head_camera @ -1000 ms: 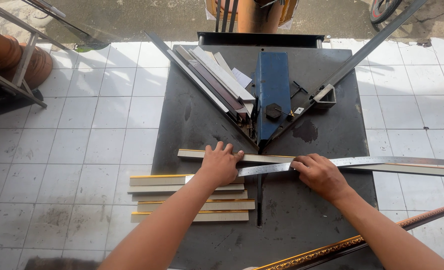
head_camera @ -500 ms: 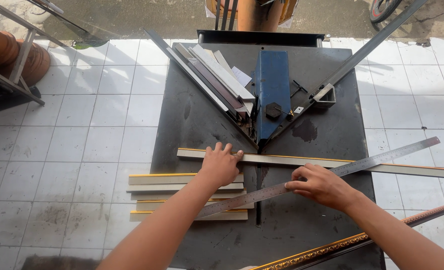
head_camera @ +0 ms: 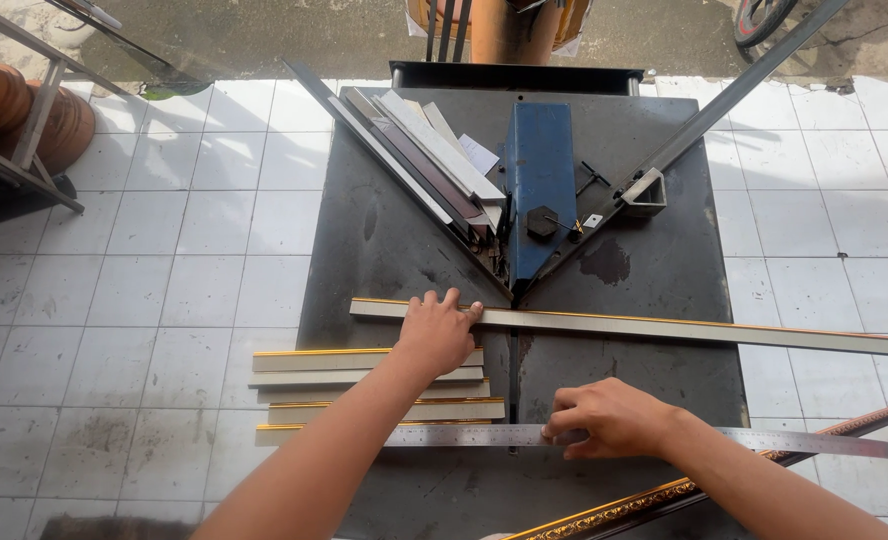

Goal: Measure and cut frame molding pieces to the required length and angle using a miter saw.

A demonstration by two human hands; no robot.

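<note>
On the dark steel table (head_camera: 384, 240), four short cut strips (head_camera: 364, 385) are stacked while the long moulding (head_camera: 664, 327) is pressed flat by the open left hand (head_camera: 436, 335) and a steel ruler (head_camera: 814, 441) is pinched by the right hand (head_camera: 609, 418), uncut.

Both my arms come up from the bottom edge of the view, and both are bare from as far up as the picture shows down to the fingers: no sleeve, no cuff, no glove. My left hand (head_camera: 436, 335) shows its back, with four fingers and the thumb all visible and the knuckles standing out as small ridges. My right hand (head_camera: 609, 418) also shows its back, broad across the knuckles, with short nails just visible at the fingertips. I see no ring on any finger, no watch or band on either wrist. The forearms are lean, the left one looking longer in view than the right.
</note>
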